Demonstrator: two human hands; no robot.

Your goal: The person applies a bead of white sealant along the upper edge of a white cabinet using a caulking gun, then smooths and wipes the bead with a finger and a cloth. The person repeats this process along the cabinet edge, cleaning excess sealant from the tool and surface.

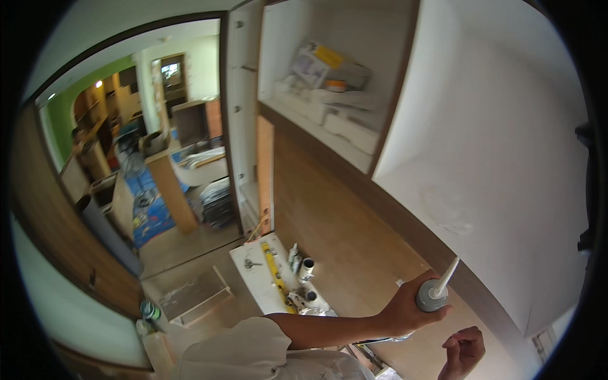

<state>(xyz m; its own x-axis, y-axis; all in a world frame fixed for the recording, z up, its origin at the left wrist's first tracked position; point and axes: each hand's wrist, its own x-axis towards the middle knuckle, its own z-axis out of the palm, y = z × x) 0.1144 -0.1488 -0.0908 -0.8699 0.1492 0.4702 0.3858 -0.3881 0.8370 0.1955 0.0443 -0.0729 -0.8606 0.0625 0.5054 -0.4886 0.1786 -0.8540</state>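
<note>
My left hand [408,307] is wrapped round a sealant cartridge [432,297] with a grey end and a long white cone nozzle. The nozzle slants up and to the right, its tip appearing over the dark lower edge [405,212] of the wall cabinet; whether they touch I cannot tell. Most of the cartridge's body is hidden by my hand and the viewing angle. To the right and lower, my right hand [465,350] is apart from the cartridge, its fingers curled in toward the thumb. Anything small between those fingers is hidden.
A white worktop [253,269] below bears a yellow spirit level [274,272], scissors [251,263], bottles and cans. The open cabinet holds boxes [323,66]. A brown panel [335,215] lines the wall. Through the doorway are boards, a fan and blue floor sheeting [152,215].
</note>
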